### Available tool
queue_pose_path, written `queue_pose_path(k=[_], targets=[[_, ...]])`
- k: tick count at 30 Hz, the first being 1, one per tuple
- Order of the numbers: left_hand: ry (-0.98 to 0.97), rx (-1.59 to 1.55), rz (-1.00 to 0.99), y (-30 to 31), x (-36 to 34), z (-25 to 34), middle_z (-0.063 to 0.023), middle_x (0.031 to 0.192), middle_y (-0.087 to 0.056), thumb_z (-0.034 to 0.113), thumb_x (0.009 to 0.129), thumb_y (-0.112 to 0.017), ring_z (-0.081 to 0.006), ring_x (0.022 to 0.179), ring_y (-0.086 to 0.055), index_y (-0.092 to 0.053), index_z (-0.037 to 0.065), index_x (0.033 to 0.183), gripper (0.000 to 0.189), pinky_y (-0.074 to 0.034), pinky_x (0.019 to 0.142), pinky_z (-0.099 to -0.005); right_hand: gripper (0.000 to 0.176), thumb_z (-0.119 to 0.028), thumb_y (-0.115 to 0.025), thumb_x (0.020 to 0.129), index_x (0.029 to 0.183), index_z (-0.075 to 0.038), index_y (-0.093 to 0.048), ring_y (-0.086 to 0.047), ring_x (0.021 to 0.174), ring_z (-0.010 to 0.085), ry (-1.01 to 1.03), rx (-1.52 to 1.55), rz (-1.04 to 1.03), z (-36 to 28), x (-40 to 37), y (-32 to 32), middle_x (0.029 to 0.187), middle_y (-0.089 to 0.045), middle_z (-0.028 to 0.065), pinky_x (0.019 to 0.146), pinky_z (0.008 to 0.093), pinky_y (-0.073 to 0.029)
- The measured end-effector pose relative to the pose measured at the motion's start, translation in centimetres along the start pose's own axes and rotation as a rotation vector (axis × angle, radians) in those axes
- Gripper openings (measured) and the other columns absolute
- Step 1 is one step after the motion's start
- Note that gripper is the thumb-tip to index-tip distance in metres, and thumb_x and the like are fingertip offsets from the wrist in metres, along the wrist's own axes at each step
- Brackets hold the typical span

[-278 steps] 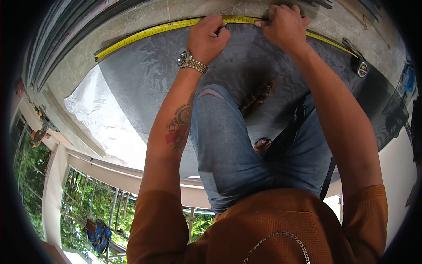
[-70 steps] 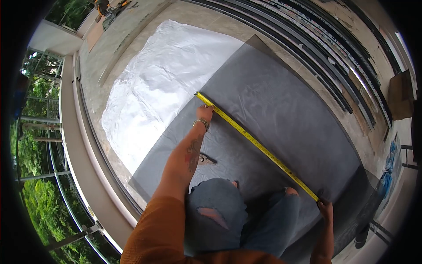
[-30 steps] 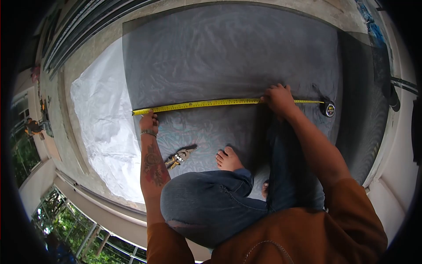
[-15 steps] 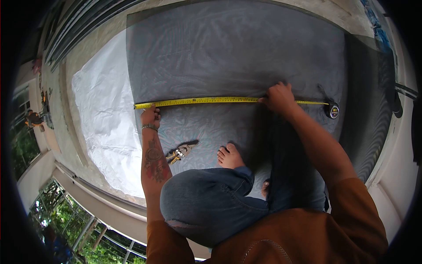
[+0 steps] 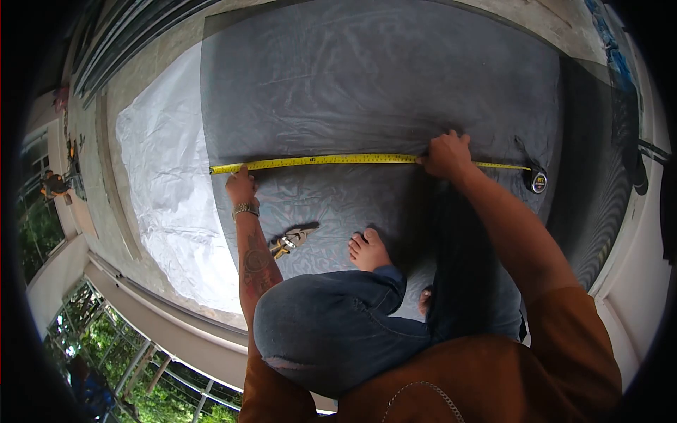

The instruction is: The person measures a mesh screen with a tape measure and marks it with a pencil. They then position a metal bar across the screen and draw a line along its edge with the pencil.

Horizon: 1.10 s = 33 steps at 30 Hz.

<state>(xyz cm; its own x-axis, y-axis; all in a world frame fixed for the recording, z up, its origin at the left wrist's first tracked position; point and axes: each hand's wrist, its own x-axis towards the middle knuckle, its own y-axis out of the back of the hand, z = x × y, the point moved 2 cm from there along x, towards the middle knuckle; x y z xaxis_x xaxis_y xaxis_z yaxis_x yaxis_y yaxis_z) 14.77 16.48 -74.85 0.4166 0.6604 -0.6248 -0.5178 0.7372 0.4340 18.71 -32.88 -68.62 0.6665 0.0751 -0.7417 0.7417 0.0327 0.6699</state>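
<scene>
A yellow tape measure blade (image 5: 338, 159) stretches across dark mesh (image 5: 381, 77), its end at the mesh's left edge. My left hand (image 5: 242, 187) touches the blade near that end, its fingers drawn together. Further right, my right hand (image 5: 447, 155) is closed on the blade, fingertips partly hidden. The tape case (image 5: 537, 180) lies on the mesh beyond it. Snips with yellow handles (image 5: 292, 240) rest on the mesh beside my left forearm.
White sheeting (image 5: 166, 183) shows left of the mesh. My bare foot (image 5: 369, 249) is on the mesh. Long dark strips (image 5: 134, 42) lie at upper left, and a dark mesh roll (image 5: 620, 162) is at the right.
My left hand and wrist have turned slightly, and the tape's left end sits a little further left. My right hand has hardly moved.
</scene>
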Motion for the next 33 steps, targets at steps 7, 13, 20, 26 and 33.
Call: queue_pose_path(k=[7,13,20,26,33], targets=[[-0.524,0.270,0.204,1.0,-3.1,-1.1,-0.0130,0.083,-0.064,0.031,0.098,-0.066,-0.0239,0.073,-0.061,-0.063,-0.006,0.100,0.037,-0.049,0.066,-0.0383,0.044,-0.048,-0.072,0.087,0.103,-0.007,-0.078,-0.057,0.116,0.0316,0.025,0.000,0.001,0.1,0.3,-0.2,0.103,-0.073,0.0119,0.102,0.0581,-0.034],[-0.573,0.298,0.445,4.0,3.0,-2.5,-0.0147,0.087,-0.064,0.025,0.098,-0.064,-0.0261,0.076,-0.061,-0.062,-0.007,0.102,0.033,-0.050,0.072,-0.0404,0.043,-0.047,-0.073,0.086,0.096,-0.006,-0.078,-0.056,0.114,0.0320,0.047,0.012,0.038,0.5,0.0,-0.4,0.097,-0.073,0.0134,0.099,0.0563,-0.034],[-0.565,0.227,-0.053,-0.7,-7.9,0.4,-0.0156,0.104,-0.065,0.008,0.096,-0.048,-0.0249,0.088,-0.060,-0.066,-0.002,0.117,0.029,-0.050,0.082,-0.0381,0.043,-0.046,-0.074,0.086,0.092,-0.003,-0.078,-0.056,0.115,0.0347,0.049,0.031,0.044,0.4,0.0,-0.3,0.096,-0.073,0.0154,0.100,0.0573,-0.034],[-1.105,0.466,-0.329,-9.6,-16.8,1.3,-0.0114,0.091,-0.068,0.006,0.099,-0.052,-0.0185,0.082,-0.064,-0.064,0.003,0.126,0.030,-0.051,0.077,-0.0340,0.043,-0.046,-0.074,0.086,0.087,-0.002,-0.077,-0.057,0.116,0.0349,0.080,0.055,0.088,0.8,-0.1,-0.8,0.095,-0.073,0.0146,0.097,0.0559,-0.036],[-0.498,0.149,-0.810,-12.3,-18.5,-0.6,-0.0063,0.088,-0.073,0.004,0.096,-0.062,-0.0136,0.074,-0.069,-0.065,0.003,0.119,0.023,-0.055,0.071,-0.0296,0.042,-0.043,-0.074,0.087,0.090,-0.001,-0.075,-0.057,0.121,0.0445,0.066,0.074,0.065,0.5,-0.3,-0.2,0.095,-0.072,0.0189,0.106,0.0589,-0.034]])
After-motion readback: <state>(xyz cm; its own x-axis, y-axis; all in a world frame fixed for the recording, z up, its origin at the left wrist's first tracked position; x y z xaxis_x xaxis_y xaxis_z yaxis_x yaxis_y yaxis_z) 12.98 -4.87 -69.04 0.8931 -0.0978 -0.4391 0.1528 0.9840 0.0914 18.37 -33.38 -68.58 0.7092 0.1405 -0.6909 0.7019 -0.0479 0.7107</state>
